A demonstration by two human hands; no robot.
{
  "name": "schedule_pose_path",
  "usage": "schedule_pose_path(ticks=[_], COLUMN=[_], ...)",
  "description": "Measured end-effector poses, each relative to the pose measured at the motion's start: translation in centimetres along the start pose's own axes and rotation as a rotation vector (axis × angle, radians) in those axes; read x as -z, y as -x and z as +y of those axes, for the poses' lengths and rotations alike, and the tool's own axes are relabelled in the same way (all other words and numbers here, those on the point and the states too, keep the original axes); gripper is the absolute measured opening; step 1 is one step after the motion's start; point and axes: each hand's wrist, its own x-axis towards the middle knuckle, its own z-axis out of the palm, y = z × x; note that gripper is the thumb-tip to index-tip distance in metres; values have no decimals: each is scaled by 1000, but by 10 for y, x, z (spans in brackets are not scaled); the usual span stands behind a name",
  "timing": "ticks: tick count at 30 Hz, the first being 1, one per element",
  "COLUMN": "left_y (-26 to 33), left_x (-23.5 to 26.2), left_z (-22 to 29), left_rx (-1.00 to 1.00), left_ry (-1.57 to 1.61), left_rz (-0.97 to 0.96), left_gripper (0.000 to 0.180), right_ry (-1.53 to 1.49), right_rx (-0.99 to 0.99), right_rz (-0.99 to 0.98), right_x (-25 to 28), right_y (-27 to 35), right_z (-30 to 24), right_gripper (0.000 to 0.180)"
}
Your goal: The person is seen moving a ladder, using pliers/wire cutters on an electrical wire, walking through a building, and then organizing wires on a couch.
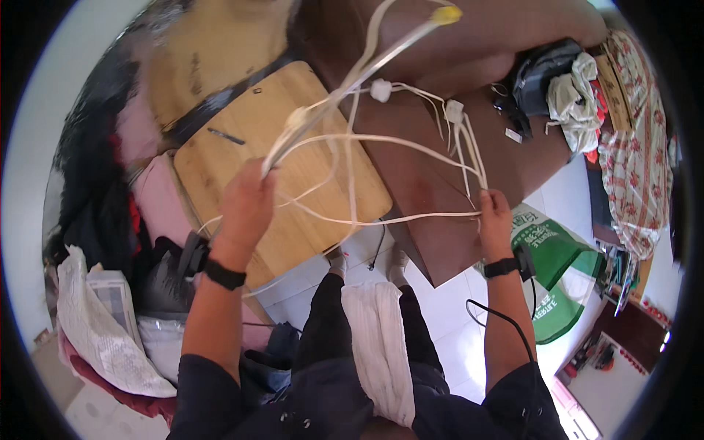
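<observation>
Cables (352, 139), white and tangled, hang between the person's two raised hands above a brown table (433, 191) and a tilted wooden board (242, 147). The left hand (246, 202) is closed in a fist round a bundle of strands, which rise from the top of the fist toward a yellow tip (446, 15) at the far end. The right hand (495, 213) pinches a few thinner strands at its fingertips; its fingers (485, 196) are curled shut on them. Between the hands one long strand sags in a loop, and two small white plugs (380, 89) sit along the upper lines. Both wrists wear black bands.

As for containers, a dark bag (539, 73) on the far right of the table holds or carries a pale crumpled cloth (576, 99); whether the cloth is inside it or only draped over it is hard to tell at this edge of the view. A green bag (557, 257) lies on the white floor just beside the right forearm, its contents not visible. At the left, a heap of cloths and a white patterned sack (95, 323) lie piled together. A white towel (378, 345) hangs down the person's front.
</observation>
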Motion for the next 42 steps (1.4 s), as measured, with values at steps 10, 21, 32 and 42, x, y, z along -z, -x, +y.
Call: schedule_pose_path(ticks=[10,21,32,42], left_y=[-48,-69,-56,-54], left_x=[-54,-130,-187,-166], left_z=[142,300,392,392], left_rx=[-302,-378,-460,-508], left_ry=[181,287,128,426], left_rz=[49,-72,-225,-25], left_gripper=[13,21,25,39], right_ry=[-762,-1103,-1352,-1369], right_rx=[-281,-91,-238,-277], right_rz=[-66,-483,-320,-243], right_x=[45,36,32,90], right_y=[5,17,-13,-78], right_z=[-13,-30,-60,-15], right_gripper=[24,52,31,38])
